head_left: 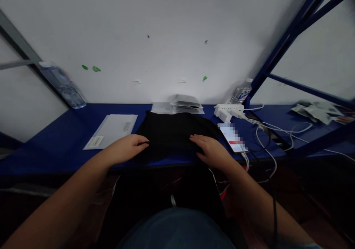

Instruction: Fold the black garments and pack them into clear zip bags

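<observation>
A piece of black cloth [172, 127], perhaps a garment, lies spread on the blue table in front of me. At its left edge my left hand [130, 145] has its thumb and fingers closed on the fabric. My right hand [212, 149] rests on the cloth's right side, fingers stretched flat over it and thumb held apart. Folds and edges of the cloth are hard to make out in the dark fabric.
White sheets in a clear sleeve [116, 130] lie left; clear plastic packets [185, 104] sit behind the cloth. At right are a lit phone [231, 136], a power strip [230, 110], tangled cables and a bottle [241, 91]. A large bottle [63, 84] stands far left.
</observation>
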The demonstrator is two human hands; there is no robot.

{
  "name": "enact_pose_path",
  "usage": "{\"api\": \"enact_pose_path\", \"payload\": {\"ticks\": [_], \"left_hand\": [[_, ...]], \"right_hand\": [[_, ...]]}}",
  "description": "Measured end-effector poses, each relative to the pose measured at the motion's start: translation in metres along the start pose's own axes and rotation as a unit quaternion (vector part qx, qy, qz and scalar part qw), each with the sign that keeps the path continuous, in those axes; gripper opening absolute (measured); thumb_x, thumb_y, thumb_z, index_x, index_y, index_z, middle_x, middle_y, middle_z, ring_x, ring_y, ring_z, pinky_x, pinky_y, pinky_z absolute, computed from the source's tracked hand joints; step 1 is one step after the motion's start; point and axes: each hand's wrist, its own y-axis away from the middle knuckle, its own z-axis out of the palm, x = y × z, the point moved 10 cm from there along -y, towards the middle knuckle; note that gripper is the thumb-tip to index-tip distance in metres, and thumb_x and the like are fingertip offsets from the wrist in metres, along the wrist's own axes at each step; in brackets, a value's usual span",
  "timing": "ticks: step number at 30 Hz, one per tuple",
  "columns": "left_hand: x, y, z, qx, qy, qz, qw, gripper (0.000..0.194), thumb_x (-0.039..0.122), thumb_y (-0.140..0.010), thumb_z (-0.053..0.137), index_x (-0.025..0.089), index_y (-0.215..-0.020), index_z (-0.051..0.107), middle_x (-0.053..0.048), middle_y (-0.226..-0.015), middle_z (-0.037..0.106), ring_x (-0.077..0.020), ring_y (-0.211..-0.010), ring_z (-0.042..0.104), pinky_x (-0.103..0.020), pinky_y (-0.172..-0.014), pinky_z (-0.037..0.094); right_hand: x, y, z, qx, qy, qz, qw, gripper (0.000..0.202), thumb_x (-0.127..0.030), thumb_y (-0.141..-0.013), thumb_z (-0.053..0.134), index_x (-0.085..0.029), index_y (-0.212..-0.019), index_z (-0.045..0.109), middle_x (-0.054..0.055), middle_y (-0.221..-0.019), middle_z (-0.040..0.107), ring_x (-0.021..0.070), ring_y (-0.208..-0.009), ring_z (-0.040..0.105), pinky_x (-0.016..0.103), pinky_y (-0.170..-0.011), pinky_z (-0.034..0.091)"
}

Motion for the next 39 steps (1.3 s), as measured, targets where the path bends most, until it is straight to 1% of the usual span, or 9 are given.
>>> {"api": "enact_pose_path", "payload": {"ticks": [5, 12, 16, 22, 24, 27, 33, 36, 39], "left_hand": [[-0.005, 0.017, 0.008, -0.051, -0.028, 0.043, 0.997, 0.045, 0.040, -0.085, 0.054, 0.031, -0.126, 0.070, -0.001, -0.133, 0.069, -0.0249, -0.117, 0.067, -0.038, -0.102, 0.052], [-0.015, 0.039, -0.005, 0.037, 0.027, 0.037, 0.998, 0.041, 0.053, -0.090, 0.053, 0.029, -0.113, 0.075, -0.002, -0.118, 0.076, -0.0250, -0.108, 0.070, -0.037, -0.098, 0.055], [-0.018, 0.036, -0.015, 0.086, 0.064, 0.021, 0.994, 0.038, 0.055, -0.087, 0.056, 0.027, -0.104, 0.076, -0.003, -0.110, 0.077, -0.0251, -0.103, 0.071, -0.036, -0.093, 0.055], [-0.031, -0.012, -0.056, 0.145, 0.049, -0.084, 0.985, 0.035, 0.051, -0.085, 0.055, 0.023, -0.094, 0.073, -0.004, -0.087, 0.076, -0.0238, -0.078, 0.071, -0.034, -0.071, 0.054], [-0.030, -0.035, -0.076, 0.179, -0.005, -0.107, 0.978, 0.030, 0.046, -0.083, 0.059, 0.022, -0.093, 0.074, -0.005, -0.088, 0.076, -0.0254, -0.081, 0.071, -0.035, -0.072, 0.053], [-0.033, -0.073, -0.088, 0.186, -0.064, -0.127, 0.972, 0.027, 0.041, -0.084, 0.061, 0.020, -0.094, 0.076, -0.010, -0.092, 0.076, -0.0290, -0.087, 0.070, -0.039, -0.076, 0.053], [-0.055, -0.117, -0.071, 0.212, -0.102, -0.156, 0.959, 0.026, 0.032, -0.091, 0.060, 0.018, -0.107, 0.074, -0.015, -0.106, 0.075, -0.0322, -0.106, 0.068, -0.041, -0.088, 0.052], [-0.060, -0.127, -0.059, 0.226, -0.115, -0.124, 0.959, 0.027, 0.030, -0.093, 0.059, 0.016, -0.113, 0.071, -0.016, -0.114, 0.072, -0.0329, -0.110, 0.066, -0.045, -0.094, 0.052], [-0.049, -0.126, -0.060, 0.254, -0.130, -0.056, 0.957, 0.036, 0.030, -0.092, 0.063, 0.015, -0.124, 0.064, -0.017, -0.126, 0.065, -0.0315, -0.118, 0.062, -0.046, -0.103, 0.049]], "right_hand": [[0.020, 0.003, -0.003, 0.044, -0.063, 0.061, 0.995, 0.058, -0.003, -0.079, 0.049, -0.025, -0.130, 0.067, 0.006, -0.133, 0.068, 0.0231, -0.126, 0.063, 0.045, -0.109, 0.050], [0.014, 0.008, -0.002, 0.052, -0.108, 0.022, 0.993, 0.041, -0.008, -0.081, 0.057, -0.024, -0.117, 0.071, 0.007, -0.130, 0.069, 0.0246, -0.128, 0.061, 0.047, -0.110, 0.049], [0.016, 0.003, -0.012, 0.078, -0.147, 0.032, 0.986, 0.034, -0.011, -0.086, 0.055, -0.024, -0.113, 0.071, 0.005, -0.120, 0.073, 0.0228, -0.117, 0.067, 0.043, -0.104, 0.052], [0.042, -0.047, -0.038, 0.128, -0.100, 0.145, 0.976, 0.022, -0.028, -0.098, 0.051, -0.024, -0.107, 0.071, 0.006, -0.103, 0.076, 0.0241, -0.097, 0.071, 0.037, -0.087, 0.055], [0.055, -0.071, -0.040, 0.100, -0.043, 0.193, 0.975, 0.024, -0.030, -0.099, 0.050, -0.020, -0.107, 0.071, 0.010, -0.099, 0.076, 0.0264, -0.094, 0.071, 0.038, -0.084, 0.054], [0.069, -0.105, -0.039, 0.036, 0.050, 0.226, 0.972, 0.027, -0.029, -0.100, 0.049, -0.018, -0.110, 0.070, 0.015, -0.108, 0.075, 0.0282, -0.101, 0.070, 0.038, -0.087, 0.053], [0.087, -0.143, -0.023, -0.049, 0.132, 0.250, 0.958, 0.026, -0.027, -0.099, 0.053, -0.015, -0.115, 0.069, 0.018, -0.121, 0.071, 0.0276, -0.111, 0.068, 0.036, -0.090, 0.051], [0.091, -0.148, -0.010, -0.070, 0.141, 0.257, 0.954, 0.021, -0.025, -0.094, 0.061, -0.013, -0.109, 0.071, 0.020, -0.116, 0.072, 0.0294, -0.107, 0.069, 0.038, -0.087, 0.051], [0.089, -0.144, -0.009, -0.058, 0.161, 0.269, 0.948, 0.028, -0.022, -0.092, 0.064, -0.009, -0.116, 0.067, 0.022, -0.115, 0.071, 0.0325, -0.108, 0.067, 0.043, -0.090, 0.049]]}}
